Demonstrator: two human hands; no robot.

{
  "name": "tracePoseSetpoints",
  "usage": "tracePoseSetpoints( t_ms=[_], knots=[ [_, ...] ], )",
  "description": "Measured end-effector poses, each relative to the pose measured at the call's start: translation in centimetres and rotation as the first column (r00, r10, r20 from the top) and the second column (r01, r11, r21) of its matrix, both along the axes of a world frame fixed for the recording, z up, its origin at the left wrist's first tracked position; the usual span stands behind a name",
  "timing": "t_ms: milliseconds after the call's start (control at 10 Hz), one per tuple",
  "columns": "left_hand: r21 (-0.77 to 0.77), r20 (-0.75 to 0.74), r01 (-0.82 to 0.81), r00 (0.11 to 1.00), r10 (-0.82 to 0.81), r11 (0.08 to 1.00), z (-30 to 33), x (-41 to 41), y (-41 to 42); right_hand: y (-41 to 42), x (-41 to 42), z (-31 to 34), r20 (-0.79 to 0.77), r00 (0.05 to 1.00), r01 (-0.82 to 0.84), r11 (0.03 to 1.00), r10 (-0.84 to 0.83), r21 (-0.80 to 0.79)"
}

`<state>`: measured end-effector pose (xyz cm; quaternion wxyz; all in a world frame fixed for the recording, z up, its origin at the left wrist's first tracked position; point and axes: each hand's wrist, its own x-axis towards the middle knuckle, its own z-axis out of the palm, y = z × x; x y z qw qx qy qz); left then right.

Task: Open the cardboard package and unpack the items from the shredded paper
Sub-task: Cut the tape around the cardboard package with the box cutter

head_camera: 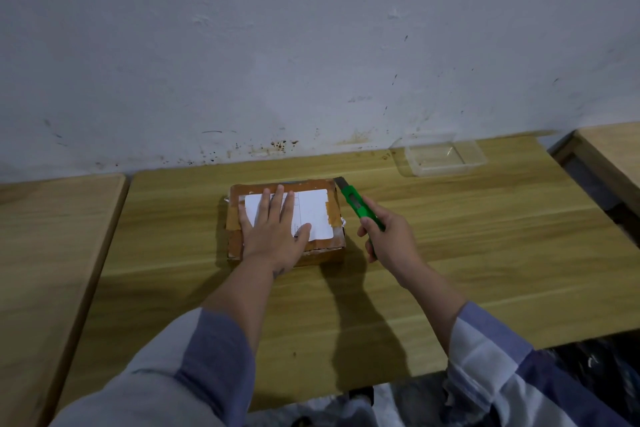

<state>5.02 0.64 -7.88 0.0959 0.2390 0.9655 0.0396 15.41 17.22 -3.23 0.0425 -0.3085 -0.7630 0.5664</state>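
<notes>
Blue-and-white sleeves frame the wooden table (450,236). The left hand (273,232) presses flat, fingers spread, on the taped brown cardboard package (332,208) at mid-table. The right hand (388,239) grips a green utility knife (360,206), blade seemingly at the far right corner; a slip could nick those fingers or cut the contents.

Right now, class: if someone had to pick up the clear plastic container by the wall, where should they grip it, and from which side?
Grip the clear plastic container across its two long rims, coming from above. It stands open side up on the wooden table, close to the wall, so a rear approach looks cramped. Its thin walls probably flex, so pinch gently.
</notes>
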Motion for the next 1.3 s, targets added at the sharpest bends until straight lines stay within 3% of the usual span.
tracePoseSetpoints(
  t_ms=[1000, 1300],
  knots=[
    [-0.002, -0.003, 0.000, 1.000, 0.000, 1.000, -0.1, -0.2, 0.0, -0.3, -0.6, -0.3, 0.066, 0.998, 0.023, 1.000, -0.024, 0.012],
    [0.005, 0.004, 0.006, 1.000, -0.006, 1.000, 0.0, -0.2, 0.0, 0.5, -2.6, 1.8, 0.186, 0.978, -0.059, 0.985, 0.089, -0.163]
  ],
)
